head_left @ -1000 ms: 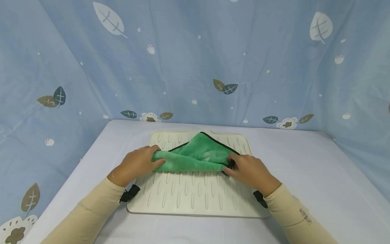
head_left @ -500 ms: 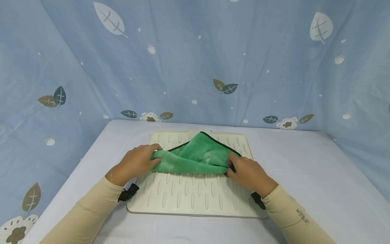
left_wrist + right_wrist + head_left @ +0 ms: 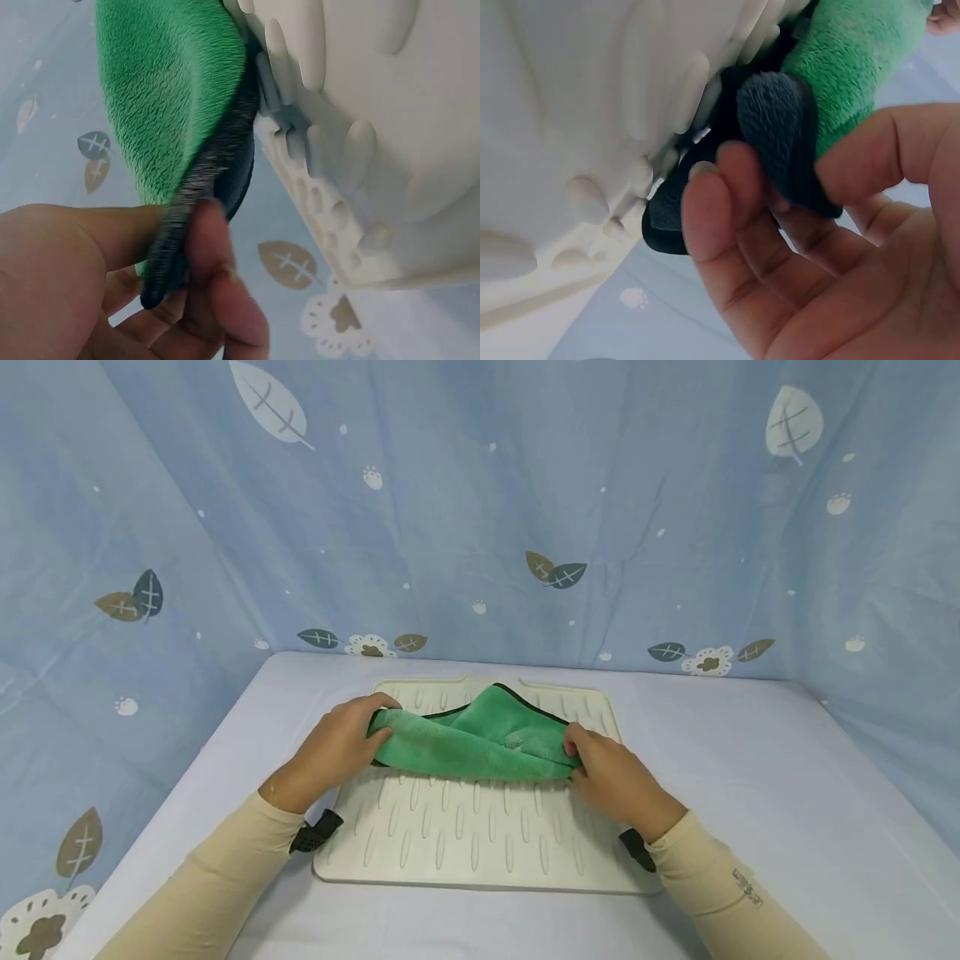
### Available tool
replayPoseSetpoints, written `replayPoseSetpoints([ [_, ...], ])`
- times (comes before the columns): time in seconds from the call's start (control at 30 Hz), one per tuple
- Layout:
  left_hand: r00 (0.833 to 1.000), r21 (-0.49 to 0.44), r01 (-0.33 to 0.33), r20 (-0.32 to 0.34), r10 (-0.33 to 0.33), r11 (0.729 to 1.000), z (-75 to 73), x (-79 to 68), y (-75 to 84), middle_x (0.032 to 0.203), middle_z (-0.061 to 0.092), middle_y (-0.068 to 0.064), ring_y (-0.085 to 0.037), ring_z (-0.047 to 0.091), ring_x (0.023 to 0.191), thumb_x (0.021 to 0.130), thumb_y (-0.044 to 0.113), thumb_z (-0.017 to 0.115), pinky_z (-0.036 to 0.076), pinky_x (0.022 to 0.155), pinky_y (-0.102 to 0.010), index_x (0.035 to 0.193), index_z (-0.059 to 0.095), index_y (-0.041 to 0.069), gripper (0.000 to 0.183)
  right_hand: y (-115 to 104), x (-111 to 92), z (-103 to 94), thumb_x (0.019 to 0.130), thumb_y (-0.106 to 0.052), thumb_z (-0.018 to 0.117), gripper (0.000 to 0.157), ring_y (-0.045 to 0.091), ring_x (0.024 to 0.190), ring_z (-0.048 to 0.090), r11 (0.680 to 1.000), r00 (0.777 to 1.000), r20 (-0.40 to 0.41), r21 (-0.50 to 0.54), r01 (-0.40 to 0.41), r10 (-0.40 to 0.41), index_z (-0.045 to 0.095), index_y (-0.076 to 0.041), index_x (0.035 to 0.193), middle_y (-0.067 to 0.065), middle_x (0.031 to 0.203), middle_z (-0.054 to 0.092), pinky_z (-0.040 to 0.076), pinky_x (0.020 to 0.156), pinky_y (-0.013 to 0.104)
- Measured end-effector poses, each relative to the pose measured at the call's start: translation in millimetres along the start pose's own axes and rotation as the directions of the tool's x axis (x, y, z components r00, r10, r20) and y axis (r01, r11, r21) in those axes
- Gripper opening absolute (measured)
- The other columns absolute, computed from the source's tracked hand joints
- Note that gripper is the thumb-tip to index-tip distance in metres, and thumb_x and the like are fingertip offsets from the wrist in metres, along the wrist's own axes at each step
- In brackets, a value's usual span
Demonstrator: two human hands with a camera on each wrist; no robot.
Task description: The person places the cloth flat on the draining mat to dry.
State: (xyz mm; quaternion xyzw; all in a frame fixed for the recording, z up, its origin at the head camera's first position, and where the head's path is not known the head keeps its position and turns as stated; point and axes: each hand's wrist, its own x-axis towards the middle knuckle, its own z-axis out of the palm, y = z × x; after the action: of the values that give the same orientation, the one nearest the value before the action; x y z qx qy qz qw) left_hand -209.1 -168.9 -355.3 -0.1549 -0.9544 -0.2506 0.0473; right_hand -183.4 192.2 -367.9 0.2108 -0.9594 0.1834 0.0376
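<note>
A plush green cloth (image 3: 480, 747) with a dark edging lies over the far half of a cream ribbed mat (image 3: 465, 852). Its near part is folded up into a band, while one corner points away toward the back. My left hand (image 3: 336, 747) pinches the left end of that band between thumb and fingers; in the left wrist view the dark edge (image 3: 199, 187) sits in the pinch. At the right end my right hand (image 3: 618, 777) pinches the cloth. The right wrist view shows its dark grey underside (image 3: 776, 127) between thumb and fingers.
The mat lies on a white-covered table (image 3: 750, 793). Behind and at the sides hangs a blue curtain (image 3: 450, 510) with leaf and flower prints. Black straps (image 3: 317, 832) show at both wrists.
The left end of the folded band has risen and moved slightly away from me with my left hand. My right hand has shifted a little to the right, still holding the cloth.
</note>
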Motion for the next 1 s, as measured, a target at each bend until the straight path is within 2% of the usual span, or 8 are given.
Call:
replayPoseSetpoints([
  [0.23,0.998,-0.062,0.003,-0.055,-0.006,0.998,-1.7,1.3,-1.1,0.13,0.064,-0.018,-0.037,0.06,0.12,0.096,0.004,0.065,0.051,0.091,-0.052,0.128,0.061,0.008,0.032,4,2,-5.1,0.083,0.016,0.057,0.03,0.016,0.073,0.048,0.999,0.997,-0.068,0.034,0.033,-0.03,0.049,-0.008,0.099,0.005,0.087,0.058,0.043,0.065,0.031],
  [0.43,0.994,-0.081,-0.012,-0.109,0.003,0.997,-2.9,3.6,-1.0,0.132,0.062,-0.019,-0.039,0.057,0.124,0.096,0.004,0.064,0.049,0.096,-0.056,0.131,0.059,0.006,0.035,5,4,-10.5,0.083,0.021,0.054,0.032,0.019,0.077,0.05,0.998,0.99,-0.14,0.063,0.027,-0.018,0.048,-0.007,0.097,0.007,0.091,0.057,0.045,0.067,0.033],
  [0.53,0.992,-0.082,-0.014,-0.126,0.003,0.997,-1.5,4.2,-0.7,0.131,0.062,-0.02,-0.04,0.057,0.124,0.096,0.006,0.065,0.049,0.096,-0.055,0.132,0.058,0.005,0.036,6,4,-10.2,0.085,0.019,0.055,0.029,0.019,0.079,0.051,0.997,0.989,-0.148,0.081,0.012,0.0,0.05,-0.007,0.097,0.008,0.092,0.057,0.045,0.067,0.033],
  [0.67,0.993,-0.067,-0.007,-0.116,0.0,0.998,1.4,4.6,-0.9,0.132,0.062,-0.02,-0.038,0.061,0.117,0.097,0.009,0.065,0.051,0.088,-0.05,0.134,0.057,0.006,0.038,7,6,-8.3,0.087,0.015,0.055,0.025,0.017,0.075,0.049,0.995,0.994,-0.109,0.095,0.004,0.007,0.052,-0.008,0.097,0.008,0.092,0.057,0.043,0.064,0.029],
  [0.77,0.996,-0.047,0.001,-0.085,-0.005,0.999,3.3,4.1,-0.9,0.128,0.065,-0.02,-0.032,0.066,0.097,0.097,0.011,0.065,0.051,0.077,-0.044,0.134,0.057,0.008,0.038,9,6,-6.7,0.089,0.012,0.055,0.023,0.015,0.074,0.048,0.995,0.997,-0.074,0.098,0.012,-0.005,0.054,-0.008,0.099,0.007,0.091,0.057,0.041,0.062,0.027],
  [0.8,0.997,-0.036,0.002,-0.079,-0.005,0.999,3.8,3.8,-1.0,0.125,0.066,-0.019,-0.029,0.066,0.091,0.097,0.012,0.066,0.051,0.074,-0.041,0.133,0.058,0.008,0.037,9,6,-6.4,0.09,0.012,0.054,0.023,0.014,0.074,0.048,0.995,0.998,-0.061,0.099,0.015,-0.009,0.055,-0.008,0.1,0.006,0.091,0.058,0.041,0.062,0.027],
  [0.9,0.999,-0.008,0.015,-0.038,-0.016,1.0,4.3,3.0,-0.7,0.096,0.072,-0.016,-0.019,0.056,0.064,0.098,0.015,0.065,0.044,0.059,-0.034,0.133,0.058,0.01,0.037,10,6,-5.3,0.095,0.005,0.055,0.017,0.013,0.071,0.049,0.995,1.0,-0.004,0.099,0.021,-0.021,0.055,-0.009,0.106,0.002,0.087,0.06,0.042,0.063,0.027],
  [1.0,0.999,0.025,0.038,0.025,-0.039,0.999,4.0,2.4,-0.2,0.065,0.061,-0.007,-0.015,0.047,0.052,0.098,0.021,0.064,0.037,0.05,-0.031,0.136,0.055,0.012,0.04,11,5,-3.5,0.099,-0.008,0.06,0.014,0.01,0.067,0.048,0.996,0.996,0.083,0.088,0.016,-0.023,0.053,-0.01,0.111,-0.002,0.081,0.058,0.042,0.064,0.028],
])
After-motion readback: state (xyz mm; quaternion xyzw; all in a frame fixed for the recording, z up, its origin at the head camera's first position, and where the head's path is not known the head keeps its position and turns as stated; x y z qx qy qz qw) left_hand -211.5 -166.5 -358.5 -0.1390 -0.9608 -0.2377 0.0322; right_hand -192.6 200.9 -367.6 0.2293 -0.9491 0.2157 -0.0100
